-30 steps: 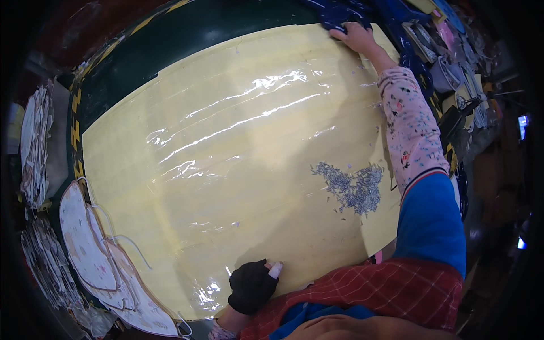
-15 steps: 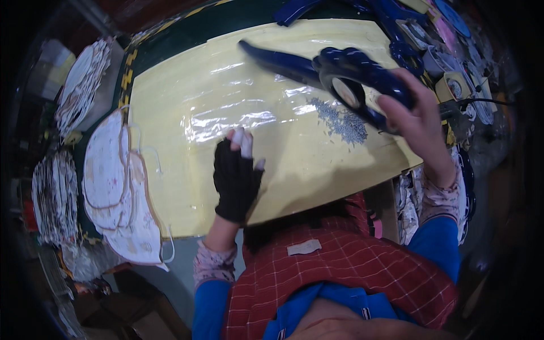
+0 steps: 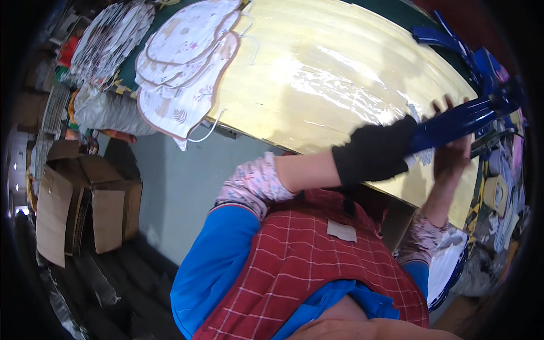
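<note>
My left hand [image 3: 377, 150], in a black fingerless glove, reaches across to the right. It is closed around the near end of a long, glossy dark-blue bar-like tool [image 3: 453, 123], whose exact kind I cannot make out. Behind the bar is my bare right hand [image 3: 453, 152], with fingers spread and their tips showing above it; the bar hides part of this hand. Small grey metal-looking pieces [image 3: 424, 157] lie on the pale yellow tabletop [image 3: 272, 107], mostly covered by my hands.
White printed cloth pieces with brown edging and cords [image 3: 181, 73] overlap at the table's left edge. Stacked cloth [image 3: 113, 42] lies beyond them. An open cardboard box [image 3: 107, 209] stands on the floor at left. Another dark-blue part [image 3: 435, 37] and a tape roll [image 3: 496, 194] are at right.
The view has swung, shifting the table up and right. My left hand has left the tabletop and taken hold of the blue tool. My right hand, earlier gripping it, now has spread fingers.
</note>
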Available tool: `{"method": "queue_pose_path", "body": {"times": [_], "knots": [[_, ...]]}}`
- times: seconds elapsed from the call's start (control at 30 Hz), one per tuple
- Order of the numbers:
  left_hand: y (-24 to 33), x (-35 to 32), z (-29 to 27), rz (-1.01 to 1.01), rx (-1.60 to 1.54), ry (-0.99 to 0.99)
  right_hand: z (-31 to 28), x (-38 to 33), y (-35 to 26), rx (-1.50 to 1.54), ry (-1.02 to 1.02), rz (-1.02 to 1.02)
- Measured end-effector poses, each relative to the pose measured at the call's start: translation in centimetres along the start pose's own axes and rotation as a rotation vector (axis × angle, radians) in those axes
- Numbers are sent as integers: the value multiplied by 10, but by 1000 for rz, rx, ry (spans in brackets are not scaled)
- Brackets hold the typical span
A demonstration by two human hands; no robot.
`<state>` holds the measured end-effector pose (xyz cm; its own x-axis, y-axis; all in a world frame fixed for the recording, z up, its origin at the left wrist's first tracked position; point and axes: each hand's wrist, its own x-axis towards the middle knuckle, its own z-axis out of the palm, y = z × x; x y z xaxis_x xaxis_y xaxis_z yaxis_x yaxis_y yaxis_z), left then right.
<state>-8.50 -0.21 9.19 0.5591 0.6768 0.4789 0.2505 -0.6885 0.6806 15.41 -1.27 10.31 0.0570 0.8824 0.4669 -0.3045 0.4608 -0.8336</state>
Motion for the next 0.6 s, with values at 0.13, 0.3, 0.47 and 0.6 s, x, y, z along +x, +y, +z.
{"method": "queue_pose_path", "body": {"times": [0.13,0.3,0.47,0.6], "knots": [[-36,-16,-23,39,59,-101,2,-1,22,-228,258,134],[-218,-77,-196,-350,871,302,-61,-37,5,-160,222,384],[-308,-100,-303,-716,1185,-131,-70,-78,2,-121,234,469],[-335,-82,-332,-649,1085,-77,-95,-121,9,109,166,539]]}}
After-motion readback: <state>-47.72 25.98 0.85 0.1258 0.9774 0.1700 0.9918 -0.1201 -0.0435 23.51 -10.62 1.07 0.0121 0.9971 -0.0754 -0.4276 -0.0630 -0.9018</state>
